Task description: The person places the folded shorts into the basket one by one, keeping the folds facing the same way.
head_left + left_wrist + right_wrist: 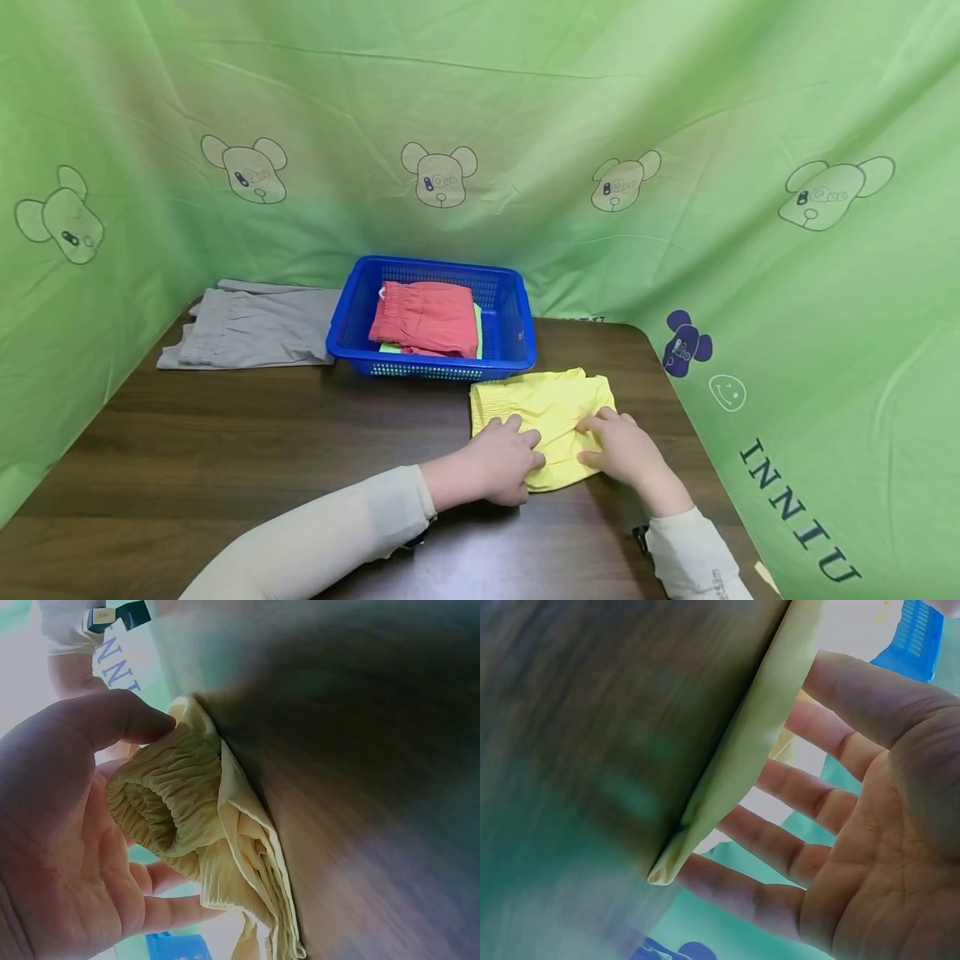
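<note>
Folded yellow shorts (pixel 551 417) lie on the table in front of the basket, with the gathered elastic waistband (pixel 161 795) toward the left. On their near left part rests my left hand (pixel 504 462), its fingers spread over the cloth. The left wrist view shows its thumb touching the top of the bunched waistband. My right hand (pixel 626 450) touches the right edge of the shorts. In the right wrist view its fingers (pixel 780 907) are long and fairly straight, their tips against the folded edge. Neither hand visibly pinches the cloth.
A blue plastic basket (pixel 431 364) stands at the back with a folded red garment (pixel 427 317) on top of a bright green one (pixel 478 329). Left of it a grey garment (pixel 255 325) lies flat. Green printed curtain (pixel 525 108) surrounds the brown wooden table (pixel 225 467).
</note>
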`<action>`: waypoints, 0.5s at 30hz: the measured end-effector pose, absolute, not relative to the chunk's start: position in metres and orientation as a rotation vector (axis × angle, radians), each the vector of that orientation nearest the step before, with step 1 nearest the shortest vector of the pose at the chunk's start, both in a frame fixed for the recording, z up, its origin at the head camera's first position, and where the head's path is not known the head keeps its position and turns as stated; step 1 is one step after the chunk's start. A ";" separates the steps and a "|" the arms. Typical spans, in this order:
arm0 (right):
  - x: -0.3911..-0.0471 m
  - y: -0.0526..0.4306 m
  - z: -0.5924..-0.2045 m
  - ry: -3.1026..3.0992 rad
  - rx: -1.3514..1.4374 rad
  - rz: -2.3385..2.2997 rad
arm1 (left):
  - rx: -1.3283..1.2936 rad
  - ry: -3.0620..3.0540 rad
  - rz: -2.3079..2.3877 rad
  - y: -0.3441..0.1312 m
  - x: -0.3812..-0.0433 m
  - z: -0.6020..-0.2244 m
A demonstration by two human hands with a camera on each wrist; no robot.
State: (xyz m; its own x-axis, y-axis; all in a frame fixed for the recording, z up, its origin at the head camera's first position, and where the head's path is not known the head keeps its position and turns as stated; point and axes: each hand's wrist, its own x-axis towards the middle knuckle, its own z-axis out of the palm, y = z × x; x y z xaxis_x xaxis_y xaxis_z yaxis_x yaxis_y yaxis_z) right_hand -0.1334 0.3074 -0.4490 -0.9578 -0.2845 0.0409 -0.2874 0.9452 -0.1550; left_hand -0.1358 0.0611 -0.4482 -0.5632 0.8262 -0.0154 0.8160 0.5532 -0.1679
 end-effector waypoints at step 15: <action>-0.128 0.293 -0.455 -3.053 0.458 0.211 | -1.476 -2.713 0.178 0.040 -0.136 -0.449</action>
